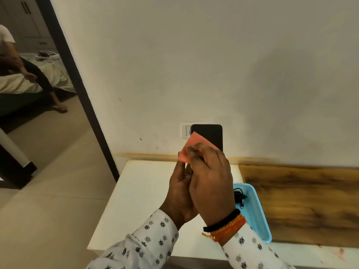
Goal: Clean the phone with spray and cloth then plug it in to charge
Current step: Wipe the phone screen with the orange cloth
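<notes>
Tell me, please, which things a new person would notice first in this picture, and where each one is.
First the dark phone, held upright in the middle before the wall, with a pink cloth pressed on its screen. The left hand grips the phone from below and the right hand holds the cloth. Next, the blue basket on the white table at right, holding a black cable.

White patterned sleeves (151, 241), black wristband (221, 220), orange thread bracelet (227, 231)
</notes>
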`<state>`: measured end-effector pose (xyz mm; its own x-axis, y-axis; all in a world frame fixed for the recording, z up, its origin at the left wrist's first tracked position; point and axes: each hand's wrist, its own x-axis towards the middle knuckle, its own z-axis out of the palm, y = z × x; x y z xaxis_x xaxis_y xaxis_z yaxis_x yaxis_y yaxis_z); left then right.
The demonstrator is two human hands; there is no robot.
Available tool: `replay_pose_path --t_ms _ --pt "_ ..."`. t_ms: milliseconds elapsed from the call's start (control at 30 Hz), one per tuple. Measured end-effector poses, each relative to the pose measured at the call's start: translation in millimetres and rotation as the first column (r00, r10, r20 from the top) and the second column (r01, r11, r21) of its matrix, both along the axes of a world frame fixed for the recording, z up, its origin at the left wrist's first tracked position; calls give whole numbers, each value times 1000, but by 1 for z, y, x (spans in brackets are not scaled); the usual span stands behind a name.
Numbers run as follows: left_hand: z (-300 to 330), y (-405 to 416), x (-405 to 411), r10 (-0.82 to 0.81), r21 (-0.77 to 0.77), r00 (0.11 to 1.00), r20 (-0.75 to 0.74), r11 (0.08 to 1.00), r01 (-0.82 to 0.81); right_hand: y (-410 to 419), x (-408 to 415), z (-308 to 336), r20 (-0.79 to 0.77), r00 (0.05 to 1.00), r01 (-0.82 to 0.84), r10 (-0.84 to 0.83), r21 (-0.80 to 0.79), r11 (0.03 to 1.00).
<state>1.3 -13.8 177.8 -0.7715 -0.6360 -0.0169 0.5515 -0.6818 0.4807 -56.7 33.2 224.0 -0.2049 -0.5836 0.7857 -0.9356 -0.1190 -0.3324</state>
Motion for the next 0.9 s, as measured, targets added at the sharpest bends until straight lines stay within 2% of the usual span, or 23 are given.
replay_pose_path --t_ms 167,400,600,733,900 --pt "2 -1 5 -46 37 995 -87 998 49 12 -3 -11 -138 990 -21 29 62 998" --pt "2 -9 13 65 -32 998 13 997 -64 50 -8 -56 -260 959 -86 113 113 990" --pt "9 -13 17 148 -30 989 -21 989 -148 61 -37 -65 -334 942 12 16 82 997" --pt "13 -11 12 125 -35 992 -30 991 -126 56 -43 -60 -286 958 72 -40 103 992" --pt "14 -7 10 99 -11 994 -48 995 -100 41 -44 -40 -181 983 38 -28 55 998"
